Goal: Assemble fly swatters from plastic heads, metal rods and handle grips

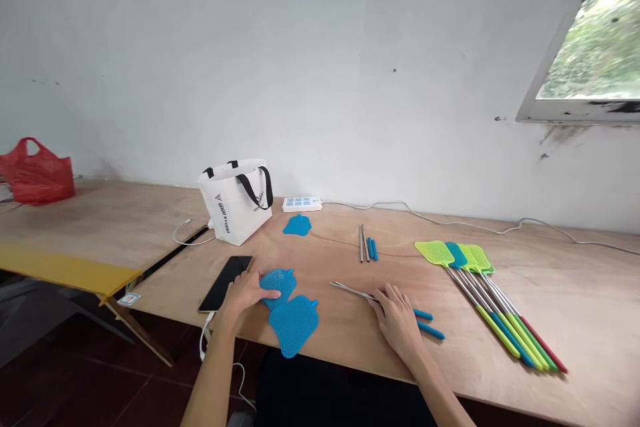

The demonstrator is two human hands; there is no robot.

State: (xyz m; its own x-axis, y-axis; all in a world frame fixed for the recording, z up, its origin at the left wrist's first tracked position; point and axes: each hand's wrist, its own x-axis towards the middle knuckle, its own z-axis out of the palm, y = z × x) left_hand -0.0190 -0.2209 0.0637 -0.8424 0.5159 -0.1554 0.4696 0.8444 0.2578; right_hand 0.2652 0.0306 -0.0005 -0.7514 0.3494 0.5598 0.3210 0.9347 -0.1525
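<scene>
My left hand grips the near side of a blue mesh fly swatter head, thumb lying over it. A second blue swatter head lies just beside it, nearer the table edge. My right hand is closed over a pair of thin metal rods. Blue grips stick out on the other side of that hand, in line with the rods; the joins are hidden under the palm. Farther back lie another blue swatter head, two loose metal rods and two blue grips.
Several whole fly swatters lie fanned at the right. A black phone on a cable rests left of my left hand. Behind stand a white tote bag and a power strip. A red bag sits far left.
</scene>
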